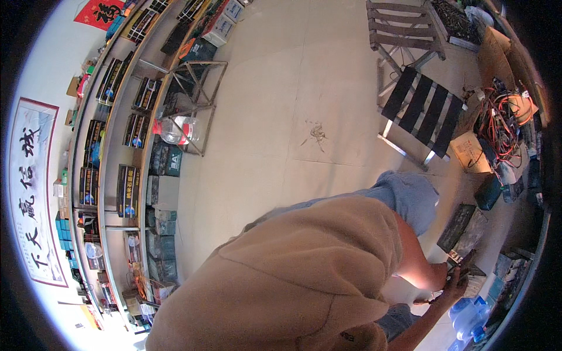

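My two bare forearms reach to the lower right, from under a brown top and past my bent knees in blue jeans. My left hand [434, 277] is curled into a rounded grip, its fingers mostly hidden. Beside it, my right hand [456, 286] is closed around something small that I cannot make out. A narrow dark piece [468, 261] sticks up just beyond the hands; its kind is unclear. Right behind it on the floor lies a dark, block-shaped battery [456, 227], with a grey worn block [476, 229] against it.
Blue plastic bottles [466, 319] stand near my right forearm. A tangle of orange and black cables [499, 120] lies over cardboard at the right. Folding stools [422, 108] stand on the tiled floor [263, 105]. Shelves [146, 117] with boxes and batteries [165, 158] line the left.
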Tool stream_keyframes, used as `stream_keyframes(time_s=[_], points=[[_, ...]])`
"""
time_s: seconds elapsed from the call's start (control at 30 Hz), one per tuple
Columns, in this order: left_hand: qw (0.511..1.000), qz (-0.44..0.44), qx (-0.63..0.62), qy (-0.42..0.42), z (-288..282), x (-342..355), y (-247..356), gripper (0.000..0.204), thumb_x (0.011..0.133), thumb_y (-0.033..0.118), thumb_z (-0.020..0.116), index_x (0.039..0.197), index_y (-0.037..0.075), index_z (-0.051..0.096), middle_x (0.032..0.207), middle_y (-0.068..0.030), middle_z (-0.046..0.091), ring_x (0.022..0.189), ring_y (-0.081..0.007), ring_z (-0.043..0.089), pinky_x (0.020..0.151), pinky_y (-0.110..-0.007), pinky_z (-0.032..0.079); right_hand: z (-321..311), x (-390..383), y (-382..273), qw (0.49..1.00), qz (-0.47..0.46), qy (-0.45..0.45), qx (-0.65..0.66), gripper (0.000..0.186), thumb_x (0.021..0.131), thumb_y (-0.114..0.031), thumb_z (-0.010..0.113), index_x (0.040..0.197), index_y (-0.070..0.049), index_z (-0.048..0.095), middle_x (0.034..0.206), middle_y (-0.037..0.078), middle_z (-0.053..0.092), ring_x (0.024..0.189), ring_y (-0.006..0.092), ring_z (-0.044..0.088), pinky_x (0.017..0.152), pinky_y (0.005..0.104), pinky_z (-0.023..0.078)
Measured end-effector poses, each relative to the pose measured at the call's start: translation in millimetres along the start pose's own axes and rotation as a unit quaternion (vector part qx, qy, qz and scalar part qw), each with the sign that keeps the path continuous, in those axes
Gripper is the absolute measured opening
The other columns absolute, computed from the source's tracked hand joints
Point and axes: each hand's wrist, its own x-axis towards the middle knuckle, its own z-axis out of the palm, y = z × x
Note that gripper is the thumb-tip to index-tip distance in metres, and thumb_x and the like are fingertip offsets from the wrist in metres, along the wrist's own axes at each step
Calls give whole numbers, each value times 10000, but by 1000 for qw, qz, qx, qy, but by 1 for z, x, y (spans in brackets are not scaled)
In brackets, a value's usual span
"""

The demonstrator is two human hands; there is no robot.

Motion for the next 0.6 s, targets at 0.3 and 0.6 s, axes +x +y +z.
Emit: stream_keyframes(time_s=[0.3,0.6], points=[[995,-80,-36,51,-15,-27,16,427,828,288,665,1063,-51,554,1008,-276,666,955,-377,669,799,-483,531,-1,0,0,999,-25,-22,15,484,902,-291,704,1184,72,551,1135,177,624,964,254,602,810,360,514],[994,-71,-18,77,-30,-43,4,324,823,239,605,1034,-2,556,959,-260,663,957,-426,649,854,-555,491,14,-2,15,993,-51,-33,102,263,856,-118,745,1046,-31,586,990,51,622,832,139,574,692,271,503]])
